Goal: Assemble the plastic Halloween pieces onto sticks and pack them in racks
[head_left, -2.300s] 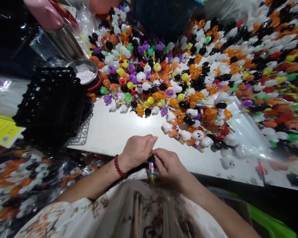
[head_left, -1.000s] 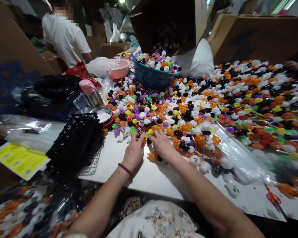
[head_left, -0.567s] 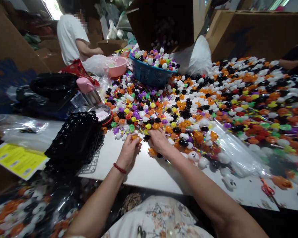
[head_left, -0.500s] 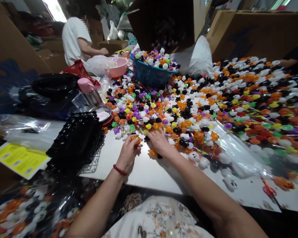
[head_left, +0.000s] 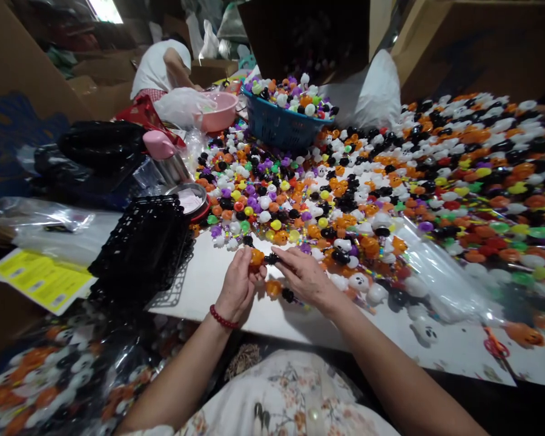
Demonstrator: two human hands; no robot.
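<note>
My left hand (head_left: 237, 281), with a red bead bracelet at its wrist, grips an orange pumpkin piece (head_left: 257, 258) between thumb and fingers. Touching the right side of that piece is a small black piece (head_left: 271, 259), held at its other end by the fingertips of my right hand (head_left: 302, 274). Just below, an orange pumpkin (head_left: 273, 288) and another black piece (head_left: 287, 295) lie on the white table (head_left: 272, 321). A large heap of small colourful figures (head_left: 266, 203) spreads beyond both hands.
Black plastic baskets (head_left: 140, 242) stand at the left, near a steel dish (head_left: 188, 200). Behind the heap are a full blue basket (head_left: 277, 127) and a pink basin (head_left: 220, 112). Clear bags (head_left: 440, 278) and red scissors (head_left: 495, 345) lie right. A person (head_left: 161, 66) bends over beyond.
My right hand has drawn back from the heap and now holds a black piece against the orange one. The person in the background has bent down. The view has shifted slightly.
</note>
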